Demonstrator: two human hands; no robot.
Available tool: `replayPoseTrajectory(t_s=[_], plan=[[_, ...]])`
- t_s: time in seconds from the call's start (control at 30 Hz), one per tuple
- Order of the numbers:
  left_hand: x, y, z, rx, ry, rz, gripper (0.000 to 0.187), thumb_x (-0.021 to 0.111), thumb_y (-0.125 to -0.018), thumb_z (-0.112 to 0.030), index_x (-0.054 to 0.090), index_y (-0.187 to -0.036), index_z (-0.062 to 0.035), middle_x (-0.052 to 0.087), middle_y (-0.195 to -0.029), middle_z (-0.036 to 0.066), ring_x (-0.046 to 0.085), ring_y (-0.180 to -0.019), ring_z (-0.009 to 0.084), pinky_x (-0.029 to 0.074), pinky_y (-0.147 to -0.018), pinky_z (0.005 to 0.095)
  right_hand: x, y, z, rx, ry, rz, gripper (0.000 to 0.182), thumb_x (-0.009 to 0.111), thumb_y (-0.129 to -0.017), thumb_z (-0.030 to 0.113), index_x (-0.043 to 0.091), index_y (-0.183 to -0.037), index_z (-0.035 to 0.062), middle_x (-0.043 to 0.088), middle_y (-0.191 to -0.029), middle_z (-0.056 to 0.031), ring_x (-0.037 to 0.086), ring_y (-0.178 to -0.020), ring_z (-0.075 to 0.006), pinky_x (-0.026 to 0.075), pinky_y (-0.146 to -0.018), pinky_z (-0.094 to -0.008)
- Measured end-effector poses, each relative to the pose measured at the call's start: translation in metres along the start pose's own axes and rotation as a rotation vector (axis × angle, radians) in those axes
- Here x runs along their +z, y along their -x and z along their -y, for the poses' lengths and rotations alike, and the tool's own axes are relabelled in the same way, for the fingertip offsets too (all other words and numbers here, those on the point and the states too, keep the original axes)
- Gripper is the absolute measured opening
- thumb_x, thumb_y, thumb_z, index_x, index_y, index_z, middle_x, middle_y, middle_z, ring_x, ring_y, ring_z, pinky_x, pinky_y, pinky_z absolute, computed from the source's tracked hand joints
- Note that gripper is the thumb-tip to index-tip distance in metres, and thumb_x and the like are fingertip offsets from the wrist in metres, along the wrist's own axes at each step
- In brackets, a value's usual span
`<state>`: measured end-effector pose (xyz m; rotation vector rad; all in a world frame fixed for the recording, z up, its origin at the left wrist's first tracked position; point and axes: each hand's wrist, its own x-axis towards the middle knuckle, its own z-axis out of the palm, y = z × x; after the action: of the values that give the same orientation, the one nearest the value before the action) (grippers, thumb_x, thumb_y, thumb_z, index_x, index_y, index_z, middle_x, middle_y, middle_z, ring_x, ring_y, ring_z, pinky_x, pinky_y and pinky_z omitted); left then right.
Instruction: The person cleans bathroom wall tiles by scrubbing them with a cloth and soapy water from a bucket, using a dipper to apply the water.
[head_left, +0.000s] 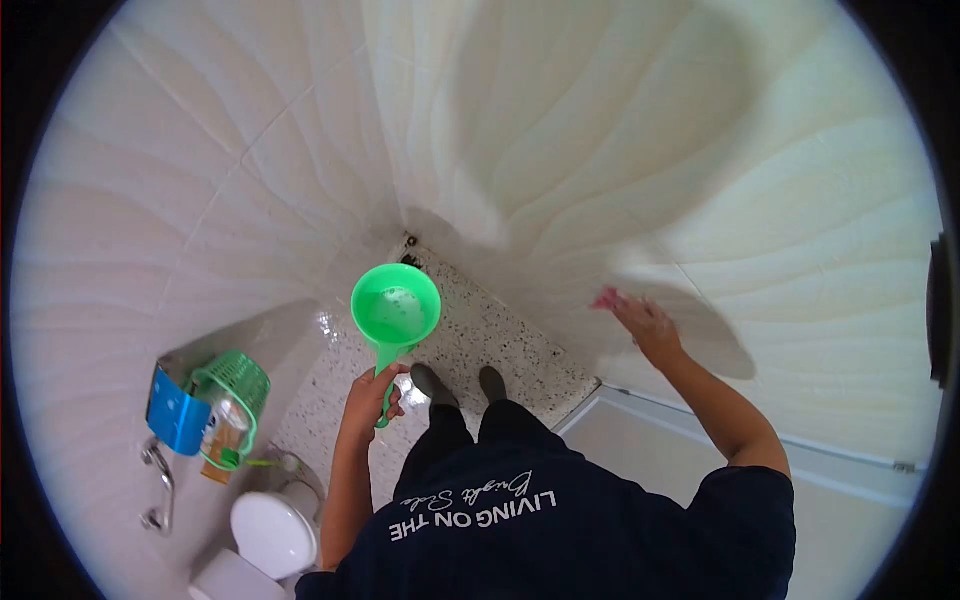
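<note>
My left hand (374, 402) is closed round the handle of a green water dipper (397, 304). The dipper is held roughly level over the floor, with foamy liquid in its bowl. On the other side, my right arm reaches out to the cream tiled wall (560, 180). My right hand (650, 326) is close to that wall, its fingers on a small, blurred pink sponge-like pad (608, 299). The hand's shadow falls on the tiles beside it.
Below me is a wet speckled floor (510, 335), with a dark drain spot (411, 260) in the corner. At left are a green basket (256, 382) of bottles, a blue box (178, 412), a metal grab bar (164, 485) and a white toilet (272, 535). A white-framed panel (640, 440) stands at right.
</note>
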<state>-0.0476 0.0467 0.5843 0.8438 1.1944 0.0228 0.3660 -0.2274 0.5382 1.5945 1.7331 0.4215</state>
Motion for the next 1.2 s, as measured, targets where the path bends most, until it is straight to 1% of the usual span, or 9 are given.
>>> replayPoseTrajectory(t_s=[0.23, 0.4, 0.67, 0.73, 0.87, 0.97, 1.07, 1.13, 1.2], plan=[[0.024, 0.005, 0.047, -0.027, 0.123, -0.068, 0.035, 0.054, -0.09, -0.035, 0.06, -0.1, -0.0015, 0.046, -0.055, 0.0, 0.04, -0.038, 0.0082, 0.044, -0.045, 0.0255, 0.055, -0.054, 0.037, -0.002, 0.571, -0.126, 0.056, 0.043, -0.085, 0.014, 0.029, -0.139, 0.0089, 0.022, -0.149, -0.0005, 0.018, -0.136, -0.0085, 0.016, -0.112, -0.0303], [0.04, 0.008, 0.078, -0.062, 0.199, -0.134, 0.036, 0.055, -0.089, -0.035, 0.06, -0.101, -0.0018, 0.046, -0.055, 0.0, 0.039, -0.037, 0.0083, 0.043, -0.045, 0.0258, -0.021, -0.157, 0.028, -0.147, -0.025, 0.01, 0.062, 0.043, -0.085, 0.021, 0.022, -0.143, 0.015, 0.021, -0.149, 0.0, 0.019, -0.136, -0.013, 0.017, -0.111, -0.0349], [0.068, 0.001, 0.128, -0.075, 0.383, -0.182, 0.035, 0.054, -0.09, -0.037, 0.06, -0.102, -0.0035, 0.044, -0.052, 0.0, 0.04, -0.037, 0.0084, 0.045, -0.047, 0.0274, 0.178, -0.044, 0.125, -0.432, 0.249, -0.006, 0.061, 0.04, -0.083, 0.02, 0.026, -0.14, 0.0016, 0.023, -0.147, -0.0064, 0.016, -0.137, -0.0206, 0.01, -0.114, -0.0365], [0.071, -0.007, 0.139, -0.076, 0.405, -0.191, 0.035, 0.054, -0.09, -0.037, 0.06, -0.102, -0.0036, 0.044, -0.052, -0.001, 0.04, -0.037, 0.0084, 0.045, -0.048, 0.0274, 0.173, -0.055, 0.131, -0.281, 0.018, 0.118, 0.062, 0.043, -0.084, 0.019, 0.025, -0.143, 0.0146, 0.024, -0.147, -0.0017, 0.023, -0.134, -0.0159, 0.016, -0.111, -0.0341], [0.08, -0.019, 0.153, -0.099, 0.405, -0.205, 0.035, 0.053, -0.091, -0.037, 0.06, -0.101, -0.0039, 0.044, -0.052, -0.001, 0.04, -0.037, 0.0082, 0.045, -0.048, 0.0272, 0.065, -0.177, 0.109, -0.077, 0.032, -0.199, 0.062, 0.042, -0.085, 0.022, 0.024, -0.143, 0.0092, 0.026, -0.147, -0.007, 0.019, -0.136, -0.0203, 0.011, -0.113, -0.0359], [0.082, -0.032, 0.162, -0.099, 0.409, -0.198, 0.035, 0.053, -0.091, -0.037, 0.059, -0.101, -0.004, 0.041, -0.051, -0.002, 0.037, -0.035, 0.0077, 0.044, -0.046, 0.0256, 0.06, -0.215, 0.13, -0.175, 0.08, -0.002, 0.058, 0.042, -0.084, 0.017, 0.029, -0.141, 0.0095, 0.026, -0.147, -0.0045, 0.024, -0.133, -0.0143, 0.017, -0.112, -0.0354], [0.081, -0.043, 0.164, -0.143, 0.41, -0.193, 0.033, 0.052, -0.092, -0.034, 0.059, -0.101, -0.0037, 0.041, -0.051, -0.002, 0.038, -0.036, 0.0072, 0.044, -0.047, 0.0257, 0.116, -0.181, 0.169, -0.193, 0.105, -0.101, 0.057, 0.042, -0.085, 0.017, 0.03, -0.14, 0.0096, 0.027, -0.146, -0.0046, 0.022, -0.134, -0.0147, 0.017, -0.113, -0.0371], [0.079, -0.053, 0.171, -0.163, 0.403, -0.166, 0.031, 0.051, -0.093, -0.032, 0.059, -0.101, -0.0033, 0.042, -0.051, -0.002, 0.039, -0.037, 0.0069, 0.045, -0.048, 0.0255, 0.29, -0.131, 0.24, -0.278, 0.178, -0.119, 0.056, 0.042, -0.085, 0.019, 0.032, -0.138, 0.0084, 0.03, -0.144, -0.0052, 0.021, -0.135, -0.015, 0.015, -0.113, -0.0393], [0.071, -0.062, 0.182, -0.171, 0.423, -0.15, 0.031, 0.051, -0.093, -0.032, 0.059, -0.101, -0.0032, 0.043, -0.051, -0.002, 0.04, -0.037, 0.0068, 0.045, -0.049, 0.0252, 0.267, -0.126, 0.237, -0.351, 0.182, -0.045, 0.054, 0.04, -0.085, 0.019, 0.033, -0.138, 0.0087, 0.031, -0.143, -0.0048, 0.021, -0.135, -0.0153, 0.014, -0.113, -0.04]])
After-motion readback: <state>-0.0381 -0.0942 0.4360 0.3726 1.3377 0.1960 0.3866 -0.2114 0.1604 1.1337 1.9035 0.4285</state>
